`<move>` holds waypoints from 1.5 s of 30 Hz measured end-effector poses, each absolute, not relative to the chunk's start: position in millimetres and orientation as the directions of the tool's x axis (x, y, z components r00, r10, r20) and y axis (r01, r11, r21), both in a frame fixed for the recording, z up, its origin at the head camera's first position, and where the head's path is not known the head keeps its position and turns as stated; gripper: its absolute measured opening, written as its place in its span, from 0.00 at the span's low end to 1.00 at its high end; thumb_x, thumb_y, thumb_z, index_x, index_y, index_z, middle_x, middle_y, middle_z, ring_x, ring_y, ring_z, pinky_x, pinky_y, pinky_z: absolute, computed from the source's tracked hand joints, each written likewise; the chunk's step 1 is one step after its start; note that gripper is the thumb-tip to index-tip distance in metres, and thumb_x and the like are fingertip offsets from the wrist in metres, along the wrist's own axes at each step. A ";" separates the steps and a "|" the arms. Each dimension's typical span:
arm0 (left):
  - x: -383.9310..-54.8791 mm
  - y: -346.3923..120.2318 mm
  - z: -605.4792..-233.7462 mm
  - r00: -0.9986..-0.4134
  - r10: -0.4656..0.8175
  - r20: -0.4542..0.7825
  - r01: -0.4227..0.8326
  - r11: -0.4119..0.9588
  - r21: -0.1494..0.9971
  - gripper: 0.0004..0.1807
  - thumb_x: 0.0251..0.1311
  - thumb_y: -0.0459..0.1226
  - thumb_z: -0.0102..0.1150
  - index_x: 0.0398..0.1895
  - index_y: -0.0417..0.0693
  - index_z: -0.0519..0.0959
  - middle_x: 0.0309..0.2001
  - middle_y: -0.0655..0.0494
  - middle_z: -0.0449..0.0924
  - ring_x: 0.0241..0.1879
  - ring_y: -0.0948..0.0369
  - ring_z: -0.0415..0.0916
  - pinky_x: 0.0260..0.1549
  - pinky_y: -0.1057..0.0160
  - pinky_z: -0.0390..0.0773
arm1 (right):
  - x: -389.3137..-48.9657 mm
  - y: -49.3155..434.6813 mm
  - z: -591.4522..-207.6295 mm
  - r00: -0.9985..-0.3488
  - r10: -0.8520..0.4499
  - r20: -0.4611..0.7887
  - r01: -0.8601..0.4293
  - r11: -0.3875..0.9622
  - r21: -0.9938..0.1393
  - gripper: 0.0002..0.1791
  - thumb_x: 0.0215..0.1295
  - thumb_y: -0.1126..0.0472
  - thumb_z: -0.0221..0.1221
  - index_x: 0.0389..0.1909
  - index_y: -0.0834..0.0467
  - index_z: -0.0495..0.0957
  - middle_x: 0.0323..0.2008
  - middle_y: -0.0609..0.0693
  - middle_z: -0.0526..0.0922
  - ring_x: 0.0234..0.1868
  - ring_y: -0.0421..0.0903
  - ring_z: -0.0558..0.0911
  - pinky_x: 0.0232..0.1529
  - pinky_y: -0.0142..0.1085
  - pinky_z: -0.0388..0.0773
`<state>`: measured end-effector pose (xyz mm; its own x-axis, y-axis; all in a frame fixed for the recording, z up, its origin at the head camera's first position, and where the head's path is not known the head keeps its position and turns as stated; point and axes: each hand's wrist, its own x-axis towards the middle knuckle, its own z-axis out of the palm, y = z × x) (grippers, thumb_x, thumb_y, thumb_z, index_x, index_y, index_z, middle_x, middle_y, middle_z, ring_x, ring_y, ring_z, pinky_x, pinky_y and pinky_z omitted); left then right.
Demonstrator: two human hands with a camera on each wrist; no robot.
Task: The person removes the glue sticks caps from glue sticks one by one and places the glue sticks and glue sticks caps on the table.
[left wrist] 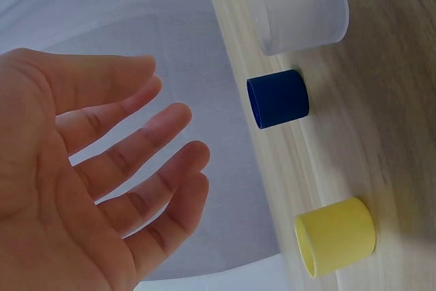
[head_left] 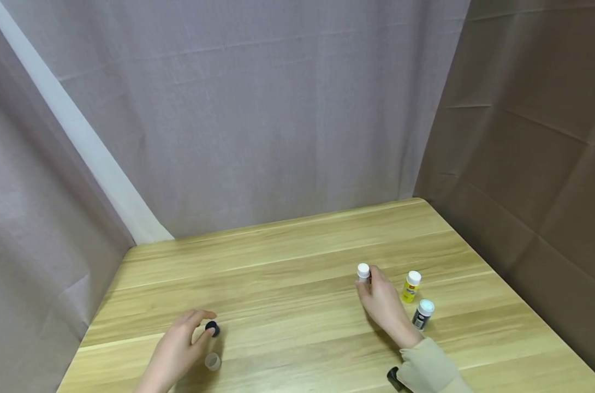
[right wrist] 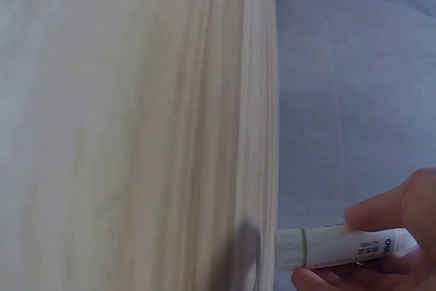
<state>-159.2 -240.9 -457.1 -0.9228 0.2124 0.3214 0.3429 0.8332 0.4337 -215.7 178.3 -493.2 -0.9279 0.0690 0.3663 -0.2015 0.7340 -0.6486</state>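
Observation:
My right hand (head_left: 383, 303) pinches a white glue stick (right wrist: 340, 246) between thumb and fingers, holding it upright over the right half of the table; its white top (head_left: 363, 269) shows in the head view. At the left, my left hand (left wrist: 102, 161) hovers with fingers loosely spread and nothing between them. Closest to its fingertips stands a small dark blue cap (left wrist: 279, 98). A translucent cap (left wrist: 300, 10) and a yellow cap (left wrist: 336, 236) stand on either side of the blue one. The left hand hides the yellow cap in the head view.
Beside my right hand stand a yellow glue stick (head_left: 410, 289) with a white top and a dark one (head_left: 422, 315) with a pale top. The wooden table (head_left: 278, 262) ends at a grey curtain (head_left: 278, 120) behind and a brown one (head_left: 538, 164) on the right.

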 end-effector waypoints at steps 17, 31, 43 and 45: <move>-154.5 -236.8 -457.0 -0.938 0.199 0.285 0.317 0.825 0.467 0.14 0.58 0.34 0.72 0.47 0.51 0.83 0.49 0.53 0.84 0.50 0.49 0.80 0.46 0.44 0.80 | -211.7 190.6 -493.3 -0.931 0.052 0.360 -0.208 0.737 -0.643 0.19 0.64 0.69 0.64 0.51 0.71 0.69 0.32 0.58 0.80 0.33 0.54 0.80 0.34 0.48 0.79; -153.4 -243.5 -453.6 -0.929 0.175 0.325 0.317 0.828 0.462 0.14 0.57 0.35 0.72 0.47 0.53 0.83 0.49 0.56 0.84 0.46 0.51 0.80 0.42 0.46 0.80 | -209.9 192.1 -492.9 -0.911 0.049 0.409 -0.241 0.742 -0.626 0.31 0.64 0.70 0.65 0.64 0.71 0.62 0.41 0.67 0.81 0.35 0.58 0.82 0.36 0.53 0.80; -153.7 -249.9 -439.3 -0.925 0.167 0.342 0.310 0.852 0.423 0.15 0.61 0.36 0.70 0.51 0.48 0.82 0.51 0.51 0.84 0.49 0.46 0.81 0.40 0.43 0.82 | -204.7 190.8 -455.0 -0.906 0.060 0.418 -0.271 0.677 -0.684 0.32 0.69 0.65 0.62 0.68 0.71 0.60 0.57 0.71 0.72 0.58 0.67 0.73 0.52 0.60 0.75; -153.1 -251.7 -431.7 -0.911 0.163 0.380 0.317 0.864 0.391 0.15 0.62 0.36 0.69 0.52 0.47 0.82 0.50 0.49 0.84 0.48 0.45 0.81 0.37 0.43 0.82 | -200.3 192.6 -442.5 -0.879 0.070 0.472 -0.312 0.665 -0.679 0.31 0.69 0.65 0.62 0.67 0.70 0.62 0.58 0.70 0.73 0.59 0.67 0.72 0.53 0.59 0.74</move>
